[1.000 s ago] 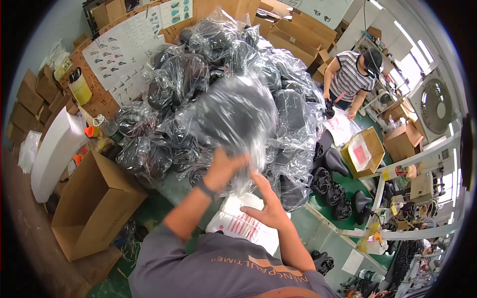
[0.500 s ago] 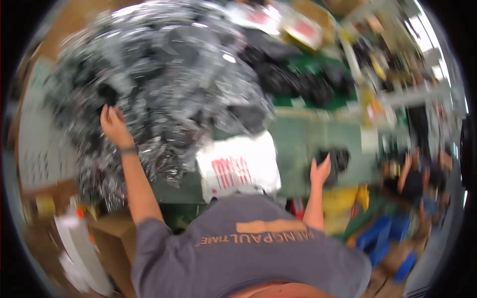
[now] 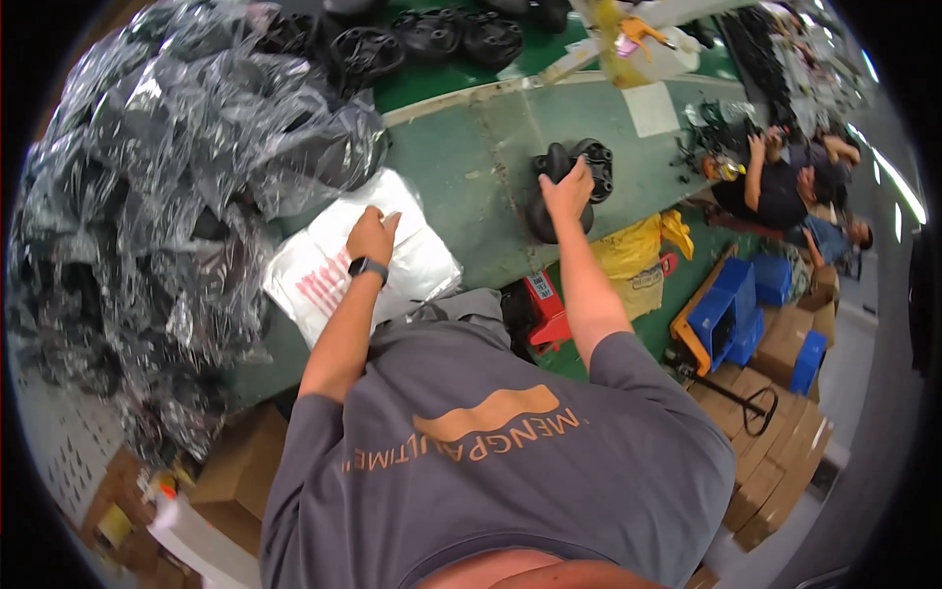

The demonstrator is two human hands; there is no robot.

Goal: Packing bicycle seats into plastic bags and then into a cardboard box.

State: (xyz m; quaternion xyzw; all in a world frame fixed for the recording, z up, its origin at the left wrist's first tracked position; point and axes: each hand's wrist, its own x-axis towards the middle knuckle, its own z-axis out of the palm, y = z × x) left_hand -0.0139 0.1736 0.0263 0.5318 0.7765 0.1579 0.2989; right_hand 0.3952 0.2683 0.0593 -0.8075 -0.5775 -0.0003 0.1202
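Observation:
My right hand (image 3: pixel 569 191) is closed on a black bicycle saddle (image 3: pixel 555 221), which rests on the green bench right of the middle. Close against it lies a second black saddle (image 3: pixel 597 169) with its ribbed underside showing. Under my left hand (image 3: pixel 373 239) is a stack of flat white plastic bags (image 3: pixel 417 257) with red print. The left fingers are curled in at the stack's far part, and a dark watch band sits on that wrist. A big heap of black saddles in clear plastic bags (image 3: pixel 235 137) fills the left side.
More bare black saddles (image 3: pixel 432 34) line the bench's far side. A white paper sheet (image 3: pixel 650 109) lies on the green bench (image 3: pixel 461 147). Beneath the near edge are a yellow sack (image 3: pixel 633 255) and a red machine part (image 3: pixel 549 309). Blue bins (image 3: pixel 726 304), cartons and seated people (image 3: pixel 785 187) are to the right.
My left hand has come from the heap of bagged saddles to the white bags. My right hand has closed on a saddle. The view has swung to the right.

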